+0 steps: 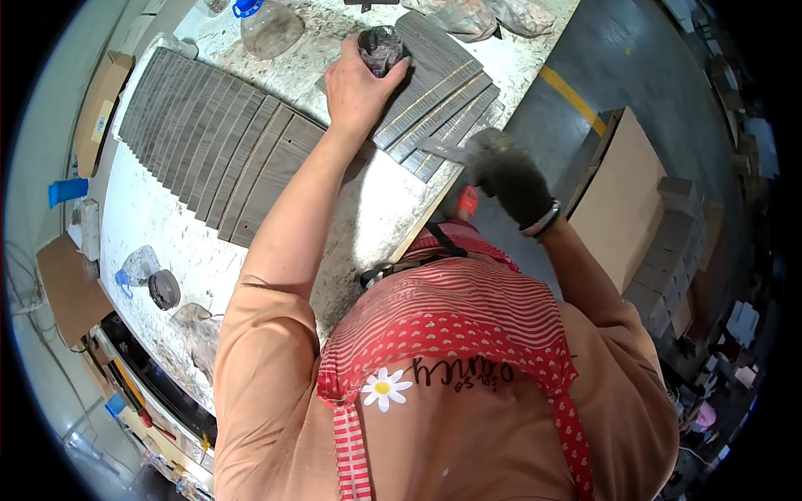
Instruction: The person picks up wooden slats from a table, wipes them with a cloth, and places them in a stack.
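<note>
My bare left hand (357, 93) is wrapped round a dark round cup (381, 52) that looks lined with crinkled plastic. The cup is over a fanned stack of grey wood-grain strips (439, 63). On my right hand (507, 174) is a dark, worn work glove, its fingers closed on a thin flat-bladed tool (444, 149). The blade points left, over the near ends of these strips at the table edge. A red piece (468, 201) shows just below the glove; whether it belongs to the tool I cannot tell. The blade's far tip blurs into the strips.
A longer row of overlapping grey strips (209, 138) lies left of my forearm on the stained white table (380, 204). Behind it stands a clear bottle with a blue cap (271, 32). A dark round lid (164, 289) lies at left. Cartons (614, 209) stand beyond the table's right edge.
</note>
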Demonstrator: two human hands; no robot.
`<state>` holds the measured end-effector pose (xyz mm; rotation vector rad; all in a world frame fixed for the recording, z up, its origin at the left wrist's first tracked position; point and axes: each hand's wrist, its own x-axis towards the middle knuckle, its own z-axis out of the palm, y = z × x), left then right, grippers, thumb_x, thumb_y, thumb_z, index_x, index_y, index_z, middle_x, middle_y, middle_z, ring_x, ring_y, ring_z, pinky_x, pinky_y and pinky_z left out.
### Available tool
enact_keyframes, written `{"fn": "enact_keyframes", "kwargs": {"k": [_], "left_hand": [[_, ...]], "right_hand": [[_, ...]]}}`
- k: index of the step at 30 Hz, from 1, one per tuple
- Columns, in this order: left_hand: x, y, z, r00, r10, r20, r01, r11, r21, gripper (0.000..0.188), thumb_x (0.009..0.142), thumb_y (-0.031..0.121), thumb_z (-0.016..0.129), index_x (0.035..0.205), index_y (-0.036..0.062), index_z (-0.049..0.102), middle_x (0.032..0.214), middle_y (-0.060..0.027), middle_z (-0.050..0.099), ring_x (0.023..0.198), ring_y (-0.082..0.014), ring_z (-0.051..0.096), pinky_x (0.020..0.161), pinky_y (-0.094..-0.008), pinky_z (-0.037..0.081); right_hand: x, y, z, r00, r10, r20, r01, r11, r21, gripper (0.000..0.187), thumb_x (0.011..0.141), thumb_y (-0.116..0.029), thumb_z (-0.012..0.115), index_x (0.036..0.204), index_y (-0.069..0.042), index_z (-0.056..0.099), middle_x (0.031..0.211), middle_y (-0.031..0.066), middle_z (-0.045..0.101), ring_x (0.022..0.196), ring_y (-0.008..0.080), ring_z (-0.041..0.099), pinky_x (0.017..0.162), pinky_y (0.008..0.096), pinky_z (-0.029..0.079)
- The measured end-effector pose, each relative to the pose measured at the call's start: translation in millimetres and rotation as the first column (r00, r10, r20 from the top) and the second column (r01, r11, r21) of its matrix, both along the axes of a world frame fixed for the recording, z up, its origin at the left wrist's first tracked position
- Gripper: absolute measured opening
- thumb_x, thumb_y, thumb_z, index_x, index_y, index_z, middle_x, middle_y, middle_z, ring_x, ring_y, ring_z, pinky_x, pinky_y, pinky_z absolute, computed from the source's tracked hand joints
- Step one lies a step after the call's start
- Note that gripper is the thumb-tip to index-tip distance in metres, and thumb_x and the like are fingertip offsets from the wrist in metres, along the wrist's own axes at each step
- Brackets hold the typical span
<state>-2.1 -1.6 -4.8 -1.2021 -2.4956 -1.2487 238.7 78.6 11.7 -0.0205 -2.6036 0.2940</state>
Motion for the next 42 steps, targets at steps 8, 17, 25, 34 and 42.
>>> {"fn": "enact_keyframes", "kwargs": {"k": [8, 17, 25, 34, 42], "left_hand": [[1, 0, 8, 0.991, -0.024, 0.134, 0.026, 1.0, -0.008, 0.073, 0.07, 0.043, 0.079, 0.119, -0.003, 0.051, 0.093, -0.0218, 0.067, 0.091, -0.0374, 0.064, 0.088, -0.0436, 0.047], [23, -22, 19, 0.968, -0.252, -0.006, 0.25, 0.957, 0.151, 0.066, 0.069, 0.015, 0.084, 0.124, 0.0031, 0.05, 0.114, -0.0173, 0.061, 0.104, -0.0315, 0.062, 0.09, -0.0368, 0.048], [43, -50, 44, 0.884, -0.462, -0.062, 0.466, 0.883, 0.061, 0.065, 0.065, 0.008, 0.082, 0.123, 0.0039, 0.051, 0.116, -0.0152, 0.06, 0.106, -0.0319, 0.06, 0.09, -0.0366, 0.048], [49, -66, 36, 0.874, -0.481, 0.07, 0.481, 0.876, 0.005, 0.067, 0.063, 0.002, 0.08, 0.123, 0.0049, 0.051, 0.12, -0.0144, 0.058, 0.109, -0.0324, 0.058, 0.093, -0.0371, 0.047], [56, -73, 30, 0.865, -0.421, 0.272, 0.399, 0.907, 0.135, 0.071, 0.063, 0.001, 0.081, 0.126, 0.0051, 0.05, 0.121, -0.0118, 0.059, 0.112, -0.0265, 0.059, 0.096, -0.0349, 0.047]], "right_hand": [[0, -22, -37, 0.931, 0.061, 0.361, -0.011, 0.99, -0.14, 0.01, 0.079, -0.013, 0.053, 0.083, -0.006, 0.058, 0.079, 0.0118, 0.06, 0.077, 0.0269, 0.059, 0.067, 0.0386, 0.05], [6, 7, 99, 0.92, -0.284, 0.27, 0.333, 0.204, -0.921, 0.016, 0.091, -0.018, 0.058, 0.1, -0.004, 0.059, 0.082, 0.0086, 0.061, 0.068, 0.0255, 0.059, 0.065, 0.0343, 0.048], [-38, 11, 89, 0.993, 0.05, 0.104, -0.052, 0.998, 0.019, 0.029, 0.082, -0.007, 0.056, 0.11, -0.005, 0.064, 0.101, 0.0123, 0.068, 0.091, 0.0298, 0.065, 0.08, 0.039, 0.053], [-45, 28, 85, 0.971, 0.124, 0.205, -0.125, 0.992, -0.009, 0.025, 0.088, -0.018, 0.058, 0.107, -0.002, 0.064, 0.094, 0.0111, 0.066, 0.084, 0.0284, 0.064, 0.073, 0.0377, 0.051], [-36, 24, 114, 0.795, 0.209, 0.57, 0.534, 0.206, -0.82, 0.009, 0.078, -0.01, 0.06, 0.084, -0.003, 0.06, 0.092, 0.0098, 0.059, 0.085, 0.0277, 0.058, 0.072, 0.0404, 0.049]]}}
